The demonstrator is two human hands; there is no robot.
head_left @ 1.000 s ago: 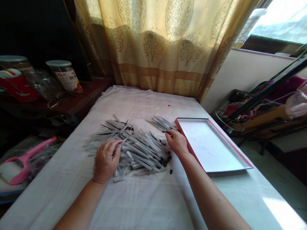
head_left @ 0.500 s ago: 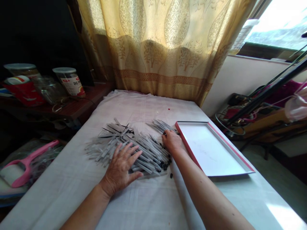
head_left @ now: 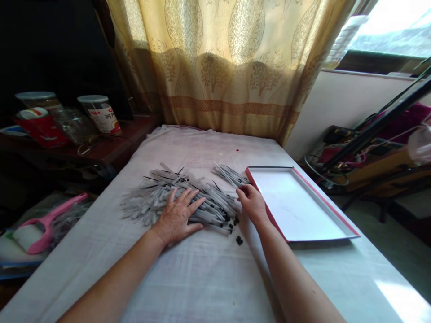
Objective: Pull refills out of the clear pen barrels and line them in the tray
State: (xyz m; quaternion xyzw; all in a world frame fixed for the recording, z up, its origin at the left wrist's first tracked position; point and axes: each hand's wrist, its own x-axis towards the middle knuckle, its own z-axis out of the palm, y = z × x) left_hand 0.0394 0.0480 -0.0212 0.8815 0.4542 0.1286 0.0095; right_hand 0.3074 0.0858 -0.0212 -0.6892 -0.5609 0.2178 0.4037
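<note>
In the head view, spreads the left hand (head_left: 178, 219) palm down, fingers apart and with a released grip, on a jumbled heap of translucent grey plastic tubes (head_left: 148, 202) on the white cloth (head_left: 198, 282). Pinches one slim, pale, straight stick (head_left: 226, 176) in the closed grip of the right hand (head_left: 252, 205), slanting across a smaller bunch of slim grey sticks (head_left: 238, 175); impossible to tell whether touching. Shows a shallow rectangular white tray with red sides (head_left: 299, 211) just beside the right hand, and small black plastic pieces (head_left: 239, 240) near the heap.
</note>
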